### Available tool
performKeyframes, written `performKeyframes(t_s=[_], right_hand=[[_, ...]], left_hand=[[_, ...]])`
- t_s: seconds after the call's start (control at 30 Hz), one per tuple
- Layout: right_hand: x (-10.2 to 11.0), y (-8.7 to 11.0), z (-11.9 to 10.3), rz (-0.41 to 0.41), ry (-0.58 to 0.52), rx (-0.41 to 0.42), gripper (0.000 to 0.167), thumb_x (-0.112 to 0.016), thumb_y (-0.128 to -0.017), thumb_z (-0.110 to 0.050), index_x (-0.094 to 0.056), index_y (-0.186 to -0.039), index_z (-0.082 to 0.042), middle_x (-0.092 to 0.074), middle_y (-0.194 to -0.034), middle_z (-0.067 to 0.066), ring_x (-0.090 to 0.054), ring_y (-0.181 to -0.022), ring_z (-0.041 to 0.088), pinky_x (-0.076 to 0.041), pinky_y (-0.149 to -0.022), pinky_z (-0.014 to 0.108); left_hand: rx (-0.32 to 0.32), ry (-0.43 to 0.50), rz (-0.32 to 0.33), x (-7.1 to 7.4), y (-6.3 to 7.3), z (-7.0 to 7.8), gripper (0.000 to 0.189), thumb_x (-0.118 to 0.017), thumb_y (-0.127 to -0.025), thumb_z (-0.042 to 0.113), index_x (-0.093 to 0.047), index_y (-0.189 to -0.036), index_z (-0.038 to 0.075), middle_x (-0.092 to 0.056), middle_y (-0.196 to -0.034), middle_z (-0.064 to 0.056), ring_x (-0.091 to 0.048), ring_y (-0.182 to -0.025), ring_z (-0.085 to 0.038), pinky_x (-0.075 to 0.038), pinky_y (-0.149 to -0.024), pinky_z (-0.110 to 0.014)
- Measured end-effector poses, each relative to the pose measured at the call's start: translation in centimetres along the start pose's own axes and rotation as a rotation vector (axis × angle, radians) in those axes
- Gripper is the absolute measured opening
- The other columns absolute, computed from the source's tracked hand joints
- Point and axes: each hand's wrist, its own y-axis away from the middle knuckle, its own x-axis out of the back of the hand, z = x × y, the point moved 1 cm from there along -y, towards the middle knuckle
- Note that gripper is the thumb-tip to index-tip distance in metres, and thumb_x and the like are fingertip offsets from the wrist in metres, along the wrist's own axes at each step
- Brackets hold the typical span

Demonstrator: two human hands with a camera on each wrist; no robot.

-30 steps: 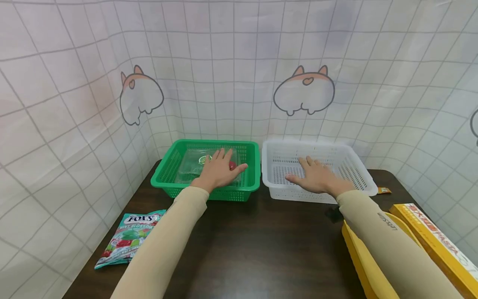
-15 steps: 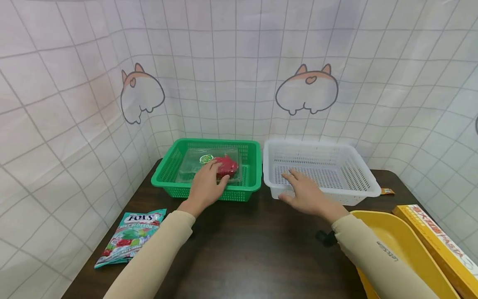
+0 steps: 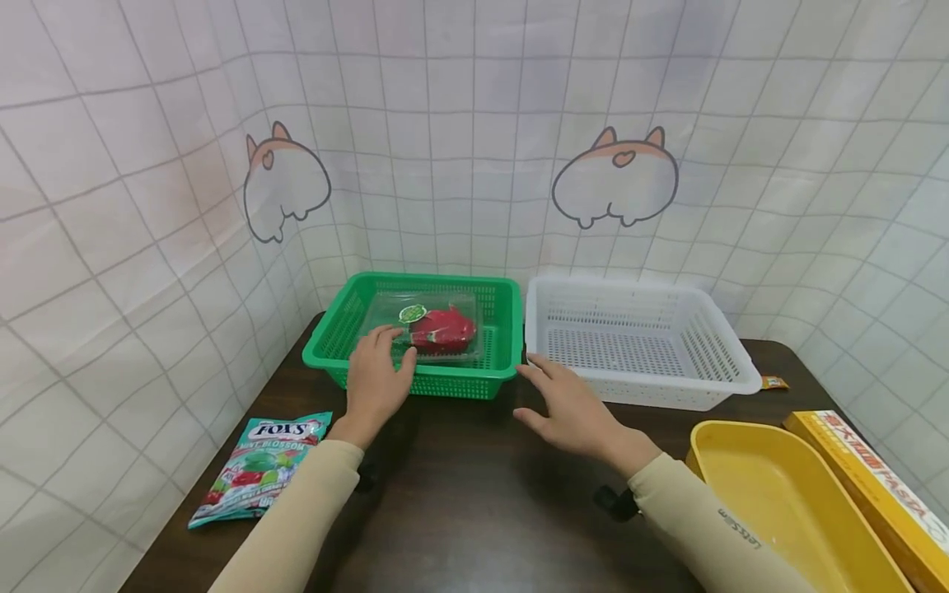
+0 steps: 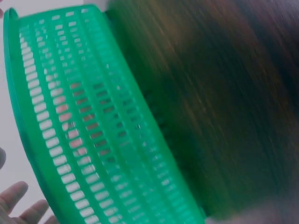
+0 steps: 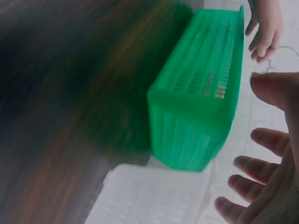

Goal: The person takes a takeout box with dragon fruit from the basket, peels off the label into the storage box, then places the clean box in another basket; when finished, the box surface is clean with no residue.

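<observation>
In the head view my left hand is over the front left rim of the green basket, fingers spread and relaxed, holding nothing. A clear plastic box with a round green label lies in that basket. On the box's right side shows a red fruit that looks like a dragon fruit. My right hand hovers by the basket's front right corner, in front of the white basket. Its fingers are loosely extended with nothing between them. The right wrist view shows those fingers apart from the green basket.
A teal candy bag lies at the left. Toward the right stand a yellow bin and a long yellow pasta box. A small orange packet is beside the white basket. A grid-patterned curtain backs the dark table.
Both hands have drawn back toward me from over the baskets. The right hand has also moved left, from the white basket toward the green one. The red fruit has come into fuller view.
</observation>
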Motion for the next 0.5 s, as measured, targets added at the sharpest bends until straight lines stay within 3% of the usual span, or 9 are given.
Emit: performKeyframes(t_s=[0.23,0.33,0.43,0.5], right_hand=[[-1.2,-1.6,-0.9,0.046,-0.2,-0.063,0.054,-0.065,-0.094,-0.035,-0.051,-0.141,-0.012,-0.046,-0.147,0.009,-0.045,-0.134,0.026,-0.04,-0.106,0.049],[-1.4,-2.6,-0.8,0.091,-0.299,-0.098,0.048,-0.064,-0.095,-0.03,-0.053,-0.138,-0.013,-0.051,-0.141,0.007,-0.051,-0.127,0.026,-0.044,-0.102,0.047],[-1.6,-3.8,-0.6,0.174,-0.336,-0.128,0.041,-0.063,-0.096,-0.025,-0.057,-0.134,-0.011,-0.059,-0.128,0.006,-0.06,-0.102,0.024,-0.05,-0.086,0.043],[-1.6,-4.7,-0.7,0.248,-0.324,-0.135,0.036,-0.063,-0.095,-0.021,-0.06,-0.13,-0.01,-0.062,-0.122,0.007,-0.058,-0.083,0.023,-0.049,-0.075,0.04]], left_hand=[[0.16,-0.032,0.071,1.2,0.8,-2.5,0.042,-0.059,-0.096,0.029,-0.058,-0.125,0.0,-0.036,-0.147,-0.023,-0.017,-0.143,-0.043,-0.01,-0.114,-0.06],[0.178,-0.055,0.075,1.3,1.0,-3.2,0.045,-0.059,-0.095,0.029,-0.056,-0.127,-0.002,-0.033,-0.149,-0.026,-0.013,-0.143,-0.045,-0.005,-0.114,-0.062],[0.185,-0.076,0.067,1.2,1.1,-3.5,0.051,-0.055,-0.097,0.034,-0.055,-0.13,-0.004,-0.03,-0.151,-0.028,-0.008,-0.145,-0.046,0.0,-0.114,-0.062],[0.216,-0.075,0.072,1.2,1.1,-3.7,0.056,-0.054,-0.097,0.039,-0.053,-0.133,-0.004,-0.027,-0.153,-0.028,-0.002,-0.147,-0.044,0.003,-0.114,-0.061]])
